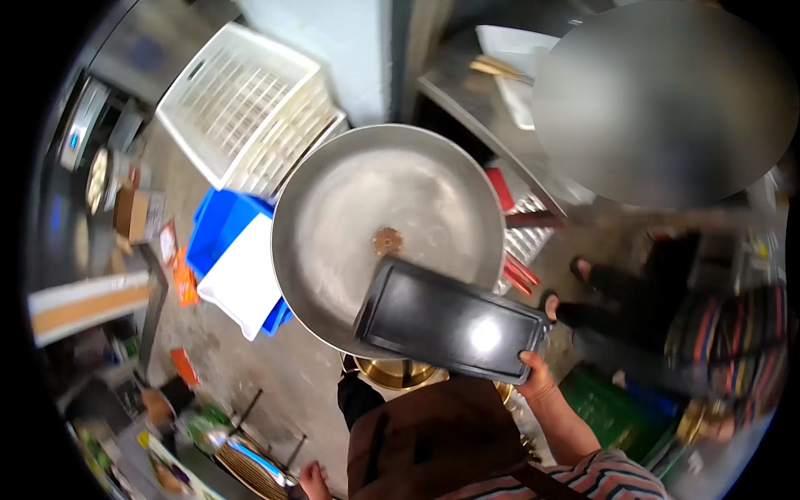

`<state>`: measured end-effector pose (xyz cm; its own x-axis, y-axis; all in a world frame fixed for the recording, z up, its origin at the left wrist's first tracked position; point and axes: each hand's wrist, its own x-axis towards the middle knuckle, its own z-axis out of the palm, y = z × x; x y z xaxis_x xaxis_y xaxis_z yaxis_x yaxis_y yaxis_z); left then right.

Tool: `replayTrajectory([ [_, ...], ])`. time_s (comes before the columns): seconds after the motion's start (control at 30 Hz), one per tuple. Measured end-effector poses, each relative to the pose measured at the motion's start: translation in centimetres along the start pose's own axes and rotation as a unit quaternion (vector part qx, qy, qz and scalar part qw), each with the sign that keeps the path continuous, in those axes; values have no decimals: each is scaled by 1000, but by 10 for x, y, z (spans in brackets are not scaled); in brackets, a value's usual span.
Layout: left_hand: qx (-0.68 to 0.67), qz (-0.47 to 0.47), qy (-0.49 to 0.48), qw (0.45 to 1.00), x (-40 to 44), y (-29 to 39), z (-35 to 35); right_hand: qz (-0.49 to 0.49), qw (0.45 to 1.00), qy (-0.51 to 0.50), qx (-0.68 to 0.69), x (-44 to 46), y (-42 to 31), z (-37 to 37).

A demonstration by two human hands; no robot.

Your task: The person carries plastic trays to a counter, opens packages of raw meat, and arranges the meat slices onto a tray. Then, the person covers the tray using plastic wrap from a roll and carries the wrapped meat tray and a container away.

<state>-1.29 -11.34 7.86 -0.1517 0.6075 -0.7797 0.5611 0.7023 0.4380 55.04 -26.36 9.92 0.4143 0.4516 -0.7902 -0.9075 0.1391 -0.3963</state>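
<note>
My right hand [540, 382] grips one end of a black rectangular tray [450, 321], its thumb over the corner. The tray is tilted, and its far end overlaps the near rim of a large round metal basin [333, 192]. A brownish perforated disc [387, 242] shows at the bottom of the basin. My left hand [312, 481] hangs low at the lower edge of the view, away from the tray. Its fingers are partly visible and slightly bent, with nothing seen in them. Under the tray, a brass-coloured pot [396, 372] is partly hidden.
White crates [242, 100] and a blue bin [221, 229] with a white tray [246, 275] stand left. A blurred round metal surface [667, 100] looms upper right. Another person [725, 333] is at right. A co-worker's hand [156, 407] shows at left.
</note>
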Motion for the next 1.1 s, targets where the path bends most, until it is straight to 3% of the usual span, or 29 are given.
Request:
replayTrajectory([
  [0.03, -90, 36, 4, 995, 10, 78, 20, 40, 998, 39, -8, -30, 19, -7],
  [0.13, -68, 166, -206, 962, 23, 257, 52, 36, 999, 14, 8, -116, 86, 23],
  [0.23, -28, 170, -493, 853, 6, 338, 67, -1, 999, 42, -8, -189, 152, 68],
  [0.27, -17, 209, -517, 830, 19, 331, 71, -42, 997, 43, -57, -192, 185, 64],
  [0.33, 48, 121, -550, 825, 5, 337, 66, -148, 981, -22, -123, -203, 213, 88],
  [0.4, 48, 108, -543, 831, -8, 333, 58, -196, 949, 50, -241, -208, 247, 93],
  [0.43, 26, 64, -521, 851, -9, 330, 52, -197, 951, 63, -230, -226, 251, 107],
  [0.5, 102, 56, -603, 789, 9, 334, 55, -218, 955, 98, -179, -231, 282, 113],
  [0.67, 302, 117, -572, 754, -56, 331, 81, -279, 946, 164, -13, -284, 353, 118],
  [0.73, 344, 92, -648, 673, -33, 324, 109, -292, 935, 195, 48, -300, 386, 117],
  [0.8, 359, 110, -649, 662, -59, 298, 120, -313, 912, 251, 85, -322, 419, 120],
  [0.87, 413, 126, -672, 601, -91, 261, 121, -376, 868, 287, 154, -340, 463, 118],
  [1.0, 478, 96, -709, 510, -168, 172, 100, -410, 814, 330, 247, -397, 536, 116],
  [1.1, 510, 79, -740, 431, -196, 102, 83, -416, 779, 406, 236, -434, 602, 109],
])
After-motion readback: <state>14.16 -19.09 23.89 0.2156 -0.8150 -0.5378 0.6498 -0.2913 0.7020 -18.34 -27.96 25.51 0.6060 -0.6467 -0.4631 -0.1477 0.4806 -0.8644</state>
